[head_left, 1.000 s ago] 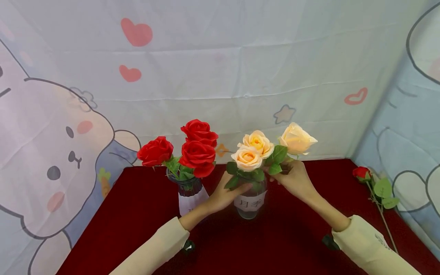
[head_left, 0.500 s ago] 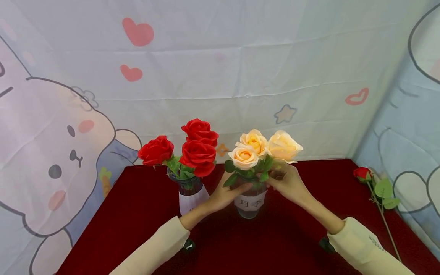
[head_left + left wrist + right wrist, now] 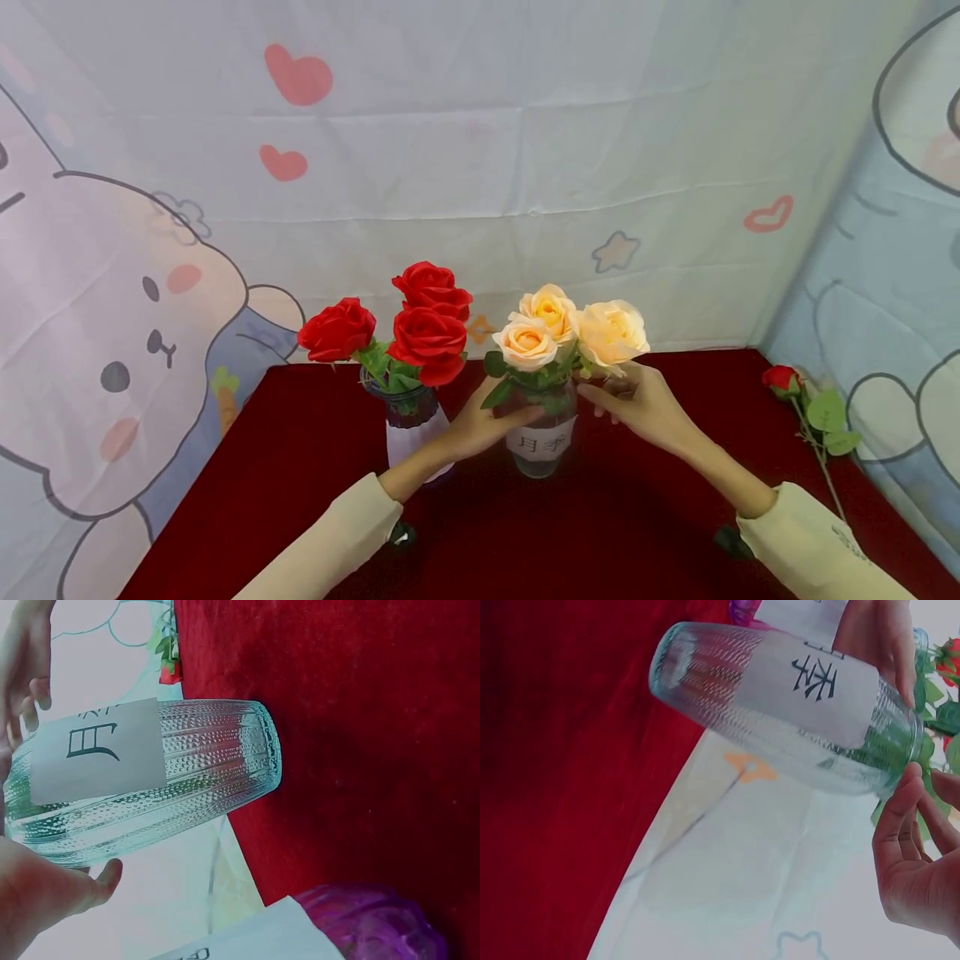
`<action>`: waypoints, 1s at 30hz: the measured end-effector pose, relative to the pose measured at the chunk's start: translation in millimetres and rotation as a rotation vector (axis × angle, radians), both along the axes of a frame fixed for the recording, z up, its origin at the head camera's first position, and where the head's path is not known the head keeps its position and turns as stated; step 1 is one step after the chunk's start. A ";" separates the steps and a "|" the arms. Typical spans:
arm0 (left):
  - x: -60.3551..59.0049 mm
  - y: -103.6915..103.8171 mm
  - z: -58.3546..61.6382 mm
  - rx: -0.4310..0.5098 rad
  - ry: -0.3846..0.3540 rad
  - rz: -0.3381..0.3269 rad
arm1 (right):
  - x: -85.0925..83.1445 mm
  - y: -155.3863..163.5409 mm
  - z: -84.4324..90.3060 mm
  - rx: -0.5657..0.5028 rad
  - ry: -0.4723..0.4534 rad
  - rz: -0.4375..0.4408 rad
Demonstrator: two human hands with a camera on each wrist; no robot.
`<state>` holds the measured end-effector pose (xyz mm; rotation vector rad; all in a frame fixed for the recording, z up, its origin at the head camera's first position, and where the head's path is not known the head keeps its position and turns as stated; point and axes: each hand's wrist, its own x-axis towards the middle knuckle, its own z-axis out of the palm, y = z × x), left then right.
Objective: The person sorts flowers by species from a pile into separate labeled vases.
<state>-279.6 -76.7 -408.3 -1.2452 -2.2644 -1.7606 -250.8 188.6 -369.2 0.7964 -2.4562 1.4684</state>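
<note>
A clear ribbed glass vase [image 3: 537, 467] with a white paper label [image 3: 97, 754] stands upright on the red cloth. My left hand [image 3: 483, 423] holds it near the neck, thumb in front and the other fingers behind. Two cream roses [image 3: 527, 343] and a third, larger cream rose [image 3: 613, 333] rise from its mouth. My right hand [image 3: 651, 404] is by the rim, under the larger rose, its fingers loosely bent. From the right wrist view, the fingertips [image 3: 909, 776] lie close to the rim, with no stem seen pinched between them.
A purple-tinted vase [image 3: 416, 446], also labelled, holds several red roses [image 3: 429, 333] to the left. One red rose [image 3: 783, 381] with a long stem lies on the red cloth [image 3: 585, 542] at the right. A printed curtain [image 3: 525, 167] hangs behind.
The larger cream rose has come down and left, into the vase beside the other two. My right hand moved left with it, then back slightly right, away from the stem. My left hand stays on the vase.
</note>
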 end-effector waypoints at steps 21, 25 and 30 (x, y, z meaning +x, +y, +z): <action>68.0 -70.8 -1.2 -0.207 -0.115 0.322 | 9.4 118.4 -27.6 0.083 0.029 -0.213; 79.6 -88.2 -1.4 -0.189 -0.098 0.326 | 4.7 140.7 -38.3 0.069 0.043 -0.234; 83.2 -112.7 -4.6 -0.174 -0.022 0.371 | -7.1 169.3 -53.9 0.053 0.115 -0.265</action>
